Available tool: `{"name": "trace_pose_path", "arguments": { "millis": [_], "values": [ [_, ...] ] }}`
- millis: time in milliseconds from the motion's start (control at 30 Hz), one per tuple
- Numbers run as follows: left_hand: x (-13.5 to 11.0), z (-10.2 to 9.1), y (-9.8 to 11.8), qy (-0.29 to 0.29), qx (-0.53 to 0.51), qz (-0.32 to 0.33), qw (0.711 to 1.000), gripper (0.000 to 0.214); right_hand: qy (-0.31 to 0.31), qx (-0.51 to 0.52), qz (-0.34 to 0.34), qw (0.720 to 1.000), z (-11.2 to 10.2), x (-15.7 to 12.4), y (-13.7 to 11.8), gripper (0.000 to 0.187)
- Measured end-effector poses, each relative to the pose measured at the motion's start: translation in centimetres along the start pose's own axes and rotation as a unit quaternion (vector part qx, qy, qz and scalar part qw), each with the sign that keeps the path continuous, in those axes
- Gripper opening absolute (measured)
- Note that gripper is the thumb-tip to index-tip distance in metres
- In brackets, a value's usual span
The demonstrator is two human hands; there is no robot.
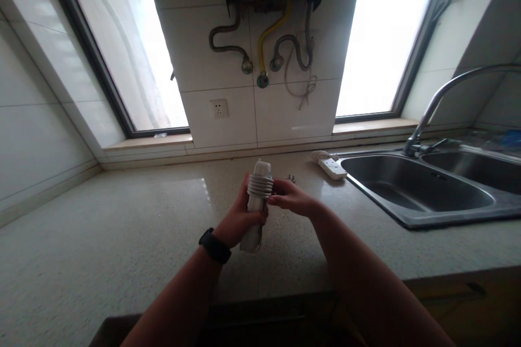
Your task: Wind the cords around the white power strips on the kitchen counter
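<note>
A white power strip (252, 237) is held above the counter, tilted upward, with its white cord (260, 186) wound round its upper part in several turns. My left hand (240, 219) is closed round the strip from the left, its thumb across the front below the coils. From the right, my right hand (291, 198) presses bent fingers against the side of the wound cord. Its fingertips are partly hidden, and the cord's loose end cannot be made out.
Another white power strip (331, 168) lies beside the steel double sink (411, 221) with its tap (431, 105). A small dark item (291, 178) is on the counter (122, 249) behind my right hand. Hoses (228, 47) and a wall socket (219, 108) are at the back.
</note>
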State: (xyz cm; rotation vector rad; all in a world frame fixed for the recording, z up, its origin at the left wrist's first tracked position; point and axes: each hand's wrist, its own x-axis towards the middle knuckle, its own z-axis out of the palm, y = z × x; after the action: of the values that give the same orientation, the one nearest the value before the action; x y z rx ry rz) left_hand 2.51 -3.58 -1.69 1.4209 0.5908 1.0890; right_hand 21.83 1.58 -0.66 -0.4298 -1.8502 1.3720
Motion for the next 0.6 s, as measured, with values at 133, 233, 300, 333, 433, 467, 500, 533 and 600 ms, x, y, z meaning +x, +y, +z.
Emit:
{"name": "trace_pose_path", "arguments": {
  "millis": [133,233,300,333,433,467,500,533,600],
  "values": [
    [-0.34,-0.21,-0.32,-0.078,-0.111,-0.046,0.990,0.078,-0.053,0.092,0.040,0.994,-0.02,-0.40,-0.20,0.044],
    [-0.50,-0.38,-0.50,-0.135,-0.169,-0.053,0.975,0.057,-0.055,0.088,0.034,0.994,0.11,-0.48,-0.53,0.049],
    [-0.53,-0.42,-0.58,-0.147,-0.186,-0.053,0.970,0.050,-0.061,0.076,0.025,0.995,0.18,-0.47,-0.69,0.047],
    [-0.52,-0.41,-0.60,-0.149,-0.190,-0.054,0.969,0.048,-0.065,0.072,0.021,0.995,0.21,-0.46,-0.69,0.044],
    [-0.39,-0.39,-0.59,-0.173,-0.183,-0.052,0.966,0.040,-0.071,0.064,0.017,0.995,0.29,-0.40,-0.41,0.038],
    [-0.33,-0.40,-0.56,-0.183,-0.180,-0.048,0.965,0.039,-0.071,0.063,0.014,0.995,0.33,-0.39,-0.25,0.037],
    [-0.27,-0.44,-0.54,-0.193,-0.176,-0.046,0.964,0.041,-0.069,0.062,0.012,0.996,0.36,-0.37,-0.09,0.036],
    [-0.21,-0.50,-0.51,-0.199,-0.174,-0.046,0.963,0.044,-0.064,0.060,0.008,0.996,0.38,-0.36,0.06,0.035],
    [-0.11,-0.68,-0.43,-0.189,-0.172,-0.048,0.966,0.050,-0.034,0.049,-0.004,0.998,0.34,-0.33,0.29,0.033]
  ]
}}
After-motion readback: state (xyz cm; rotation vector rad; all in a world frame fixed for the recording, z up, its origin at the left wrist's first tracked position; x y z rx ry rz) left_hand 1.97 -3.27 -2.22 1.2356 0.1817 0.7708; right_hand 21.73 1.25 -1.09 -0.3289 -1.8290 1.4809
